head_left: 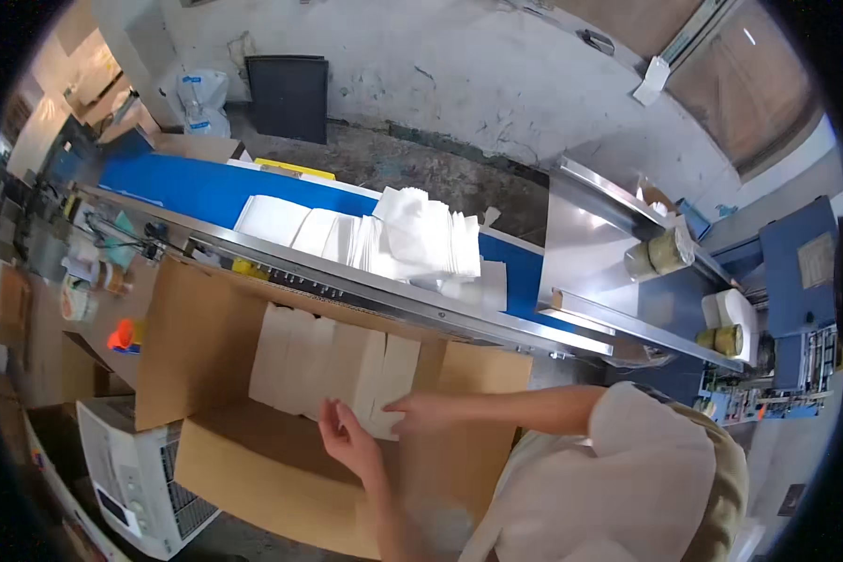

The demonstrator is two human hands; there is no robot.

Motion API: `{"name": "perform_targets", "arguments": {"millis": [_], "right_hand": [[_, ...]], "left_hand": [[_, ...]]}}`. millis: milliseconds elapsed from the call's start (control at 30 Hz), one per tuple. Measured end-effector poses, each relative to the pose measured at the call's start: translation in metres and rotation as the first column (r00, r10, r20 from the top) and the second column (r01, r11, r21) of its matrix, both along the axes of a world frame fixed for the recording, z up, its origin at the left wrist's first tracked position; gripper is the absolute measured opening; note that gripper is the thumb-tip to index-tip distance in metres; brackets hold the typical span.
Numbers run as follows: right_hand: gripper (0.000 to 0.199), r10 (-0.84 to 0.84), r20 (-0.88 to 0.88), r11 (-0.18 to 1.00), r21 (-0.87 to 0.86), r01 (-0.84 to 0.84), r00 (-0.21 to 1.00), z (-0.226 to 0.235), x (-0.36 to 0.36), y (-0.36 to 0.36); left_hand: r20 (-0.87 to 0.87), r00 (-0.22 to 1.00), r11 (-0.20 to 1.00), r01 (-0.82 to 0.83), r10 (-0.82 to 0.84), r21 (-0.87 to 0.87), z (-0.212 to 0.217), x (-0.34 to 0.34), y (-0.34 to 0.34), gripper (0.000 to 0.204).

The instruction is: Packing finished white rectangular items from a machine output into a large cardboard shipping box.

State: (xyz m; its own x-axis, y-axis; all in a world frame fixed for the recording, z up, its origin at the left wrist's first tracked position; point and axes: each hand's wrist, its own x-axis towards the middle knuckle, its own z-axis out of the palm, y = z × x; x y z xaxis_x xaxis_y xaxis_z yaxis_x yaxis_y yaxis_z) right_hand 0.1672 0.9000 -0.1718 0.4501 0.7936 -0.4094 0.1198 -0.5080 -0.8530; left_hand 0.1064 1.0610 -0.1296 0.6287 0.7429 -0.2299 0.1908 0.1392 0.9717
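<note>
A cardboard box (253, 459) stands in front of me with its flaps up. Inside it, stacked white paper pieces (323, 361) lie in a row along the far side. My left hand (354, 442) is over the box, palm turned up and fingers apart, with nothing in it. Beside it, my right hand (420, 412) reaches in from the right, fingers stretched toward the near right end of the row; whether it touches the paper I cannot tell. Beyond the box, more white folded paper pieces (412, 234) lie fanned and piled on a blue conveyor belt (183, 185).
The belt's metal rail (384, 286) runs just behind the box. At right, a metal chute (595, 248) holds a tape roll (660, 255) near a blue machine (796, 272). A white appliance (126, 478) stands at lower left. A dark panel (288, 98) leans on the wall.
</note>
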Motion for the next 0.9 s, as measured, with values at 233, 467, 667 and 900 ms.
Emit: {"name": "perform_targets", "arguments": {"millis": [233, 467, 667, 900], "right_hand": [[0.053, -0.074, 0.012, 0.977, 0.203, 0.07, 0.997, 0.075, -0.041, -0.121], [0.049, -0.187, -0.107, 0.982, -0.015, 0.186, 0.977, 0.122, -0.021, -0.194], [0.046, -0.351, 0.008, 0.932, 0.099, 0.348, 0.937, 0.13, -0.028, -0.233], [0.057, -0.363, 0.013, 0.932, 0.022, 0.363, 0.932, 0.121, -0.029, -0.258]], "left_hand": [[0.095, 0.959, 0.952, 0.247, -0.266, 0.179, 0.083, 0.052, -0.05, 0.044], [-0.191, 0.889, 0.605, 0.428, -0.417, 0.671, 0.093, 0.178, -0.095, 0.078], [-0.619, 0.746, 0.269, 0.666, -0.245, 0.696, 0.077, 0.255, -0.142, 0.117], [-0.55, 0.697, 0.488, 0.716, -0.459, 0.5, 0.052, 0.277, -0.133, 0.11]]}}
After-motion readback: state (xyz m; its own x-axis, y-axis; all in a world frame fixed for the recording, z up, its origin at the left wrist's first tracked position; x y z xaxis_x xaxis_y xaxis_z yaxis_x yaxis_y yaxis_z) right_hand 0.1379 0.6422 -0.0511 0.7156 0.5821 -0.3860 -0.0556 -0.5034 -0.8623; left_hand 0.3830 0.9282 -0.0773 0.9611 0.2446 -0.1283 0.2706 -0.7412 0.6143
